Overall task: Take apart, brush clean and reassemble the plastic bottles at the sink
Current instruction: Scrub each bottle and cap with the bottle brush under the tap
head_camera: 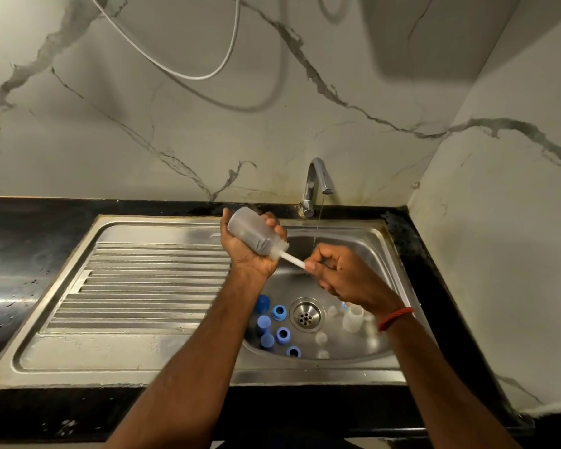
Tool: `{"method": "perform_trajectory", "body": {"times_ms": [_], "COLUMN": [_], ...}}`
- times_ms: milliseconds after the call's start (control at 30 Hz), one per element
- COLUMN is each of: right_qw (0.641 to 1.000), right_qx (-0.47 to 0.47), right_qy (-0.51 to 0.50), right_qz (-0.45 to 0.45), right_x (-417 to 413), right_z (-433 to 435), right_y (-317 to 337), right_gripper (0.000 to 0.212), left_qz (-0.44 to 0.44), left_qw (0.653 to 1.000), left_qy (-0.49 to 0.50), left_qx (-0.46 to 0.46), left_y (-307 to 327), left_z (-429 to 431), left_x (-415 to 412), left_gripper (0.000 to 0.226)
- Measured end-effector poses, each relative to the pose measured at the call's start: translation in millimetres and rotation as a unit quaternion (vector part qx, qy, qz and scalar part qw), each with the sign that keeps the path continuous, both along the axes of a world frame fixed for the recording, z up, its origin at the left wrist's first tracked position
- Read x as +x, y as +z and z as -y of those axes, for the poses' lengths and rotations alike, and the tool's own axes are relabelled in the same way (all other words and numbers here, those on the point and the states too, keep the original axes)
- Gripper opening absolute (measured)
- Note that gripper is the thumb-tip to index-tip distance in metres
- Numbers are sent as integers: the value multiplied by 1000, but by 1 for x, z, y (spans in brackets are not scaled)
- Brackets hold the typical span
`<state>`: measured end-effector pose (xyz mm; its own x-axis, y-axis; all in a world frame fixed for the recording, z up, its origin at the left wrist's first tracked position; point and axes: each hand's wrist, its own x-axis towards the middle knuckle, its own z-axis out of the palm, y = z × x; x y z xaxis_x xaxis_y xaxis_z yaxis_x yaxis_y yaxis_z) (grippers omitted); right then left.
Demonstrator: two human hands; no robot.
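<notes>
Seen from the head camera, the left hand (248, 251) is raised over the back-left edge of the sink bowl (378, 251). Its fingers are curled round a translucent bottle (251, 233), which is tilted with its base up toward the wall and its mouth down to the right. The right hand (344, 280) pinches the white handle of the brush (293, 261) between thumb and curled fingers. The brush head sits inside the bottle's mouth and shows dimly through the plastic.

Both hands hang above the bowl, apart from its walls. The tap (316, 184) stands behind them at the back rim, and a thin stream of water falls between the two hands.

On the bowl floor, blue caps (283, 334) lie scattered left of the drain (306, 315), close to the left wall. Right of the drain a second clear bottle (352, 317) stands partly under the right wrist. Small clear pieces (320, 337) lie near it, possibly teats or rings, but they are too pale to tell.

The ribbed drainboard (143, 280) runs wide and flat to the left, edged by a raised steel lip and then the black counter (17, 247). On the right, only a narrow strip of counter separates the bowl from the side wall (499, 222). A red band (395, 318) circles the right wrist.
</notes>
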<state>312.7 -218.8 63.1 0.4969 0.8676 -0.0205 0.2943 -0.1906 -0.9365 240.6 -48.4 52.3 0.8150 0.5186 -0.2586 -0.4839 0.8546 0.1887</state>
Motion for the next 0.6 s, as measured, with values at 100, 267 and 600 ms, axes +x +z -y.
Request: {"method": "perform_trajectory", "body": {"times_ms": [100, 267, 600], "right_qw": [998, 929, 909], "right_qx": [10, -15, -78], "right_qy": [-52, -175, -83], "right_qz": [19, 326, 402], "right_x": [-5, -11, -15], "right_z": [-5, -7, -11], "right_y": [-6, -17, -16], "right_gripper": [13, 9, 14], "left_qz": [14, -76, -56], "left_qw": [1000, 997, 998], "left_qy": [-4, -9, -4], "left_qx": [-1, 14, -24], "left_y": [7, -7, -7], "left_z": [-1, 1, 1], "left_x": [5, 8, 6], "left_gripper": [62, 57, 76]}}
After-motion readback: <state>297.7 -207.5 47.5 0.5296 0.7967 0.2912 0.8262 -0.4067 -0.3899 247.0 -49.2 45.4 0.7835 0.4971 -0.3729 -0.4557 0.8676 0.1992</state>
